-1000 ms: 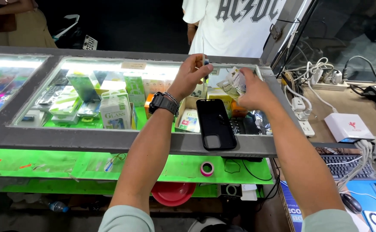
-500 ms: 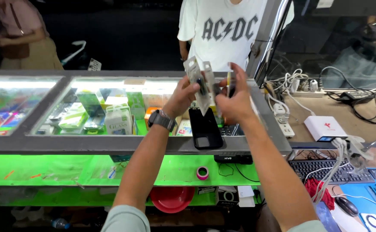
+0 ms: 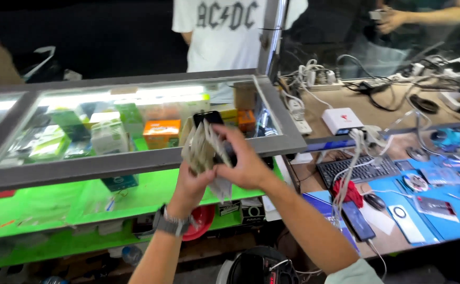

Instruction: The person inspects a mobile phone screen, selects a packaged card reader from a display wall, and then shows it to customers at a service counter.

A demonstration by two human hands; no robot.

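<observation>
Both hands, left hand [image 3: 190, 185], right hand [image 3: 244, 164], gripping crumpled paper banknotes [image 3: 204, 149], glossy black phone [image 3: 209, 118]

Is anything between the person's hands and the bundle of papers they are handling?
Nothing visible does. Both the left hand and the right hand already grip the bundle of papers, held above the front frame of the glass display counter, with a dark phone just behind.

The glass top of the counter [image 3: 135, 142] lies bare to the left of the hands — open room there, with the boxes [image 3: 161, 132] shut away beneath the pane. A black phone [image 3: 209, 118] lies on the glass right behind the hands. To the right a metal post [image 3: 272, 37] stands upright, and past it the workbench [image 3: 377, 113] is crowded — cables [image 3: 398, 94], a white box [image 3: 342, 120], a keyboard [image 3: 356, 171].
</observation>
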